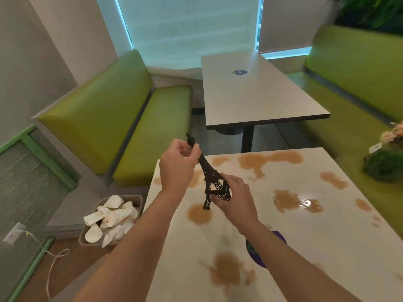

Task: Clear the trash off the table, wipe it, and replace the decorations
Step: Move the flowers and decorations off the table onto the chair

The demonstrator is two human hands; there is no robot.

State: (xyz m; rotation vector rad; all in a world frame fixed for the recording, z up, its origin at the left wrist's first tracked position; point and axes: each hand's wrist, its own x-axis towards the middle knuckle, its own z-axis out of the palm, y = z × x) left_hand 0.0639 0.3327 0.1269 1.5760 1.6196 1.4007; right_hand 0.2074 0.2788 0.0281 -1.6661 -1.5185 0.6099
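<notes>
A: State of the hands?

B: Left hand (177, 165) pinches the spire of the Eiffel Tower model (212, 182). Right hand (236, 200) is closed around its base legs. The model is tilted, held above the table (305, 247) near its far left corner.

A: Table surface?

B: Brown spills (287, 200) are spread across the top. A purple object (265, 247) lies under the right forearm.

A: Surroundings?

B: A bin (87, 234) of crumpled paper cups (111, 216) stands on the floor beside the table's left edge. A green moss ball (382, 165) and flowers (392, 132) rest on the right bench (353, 68).
</notes>
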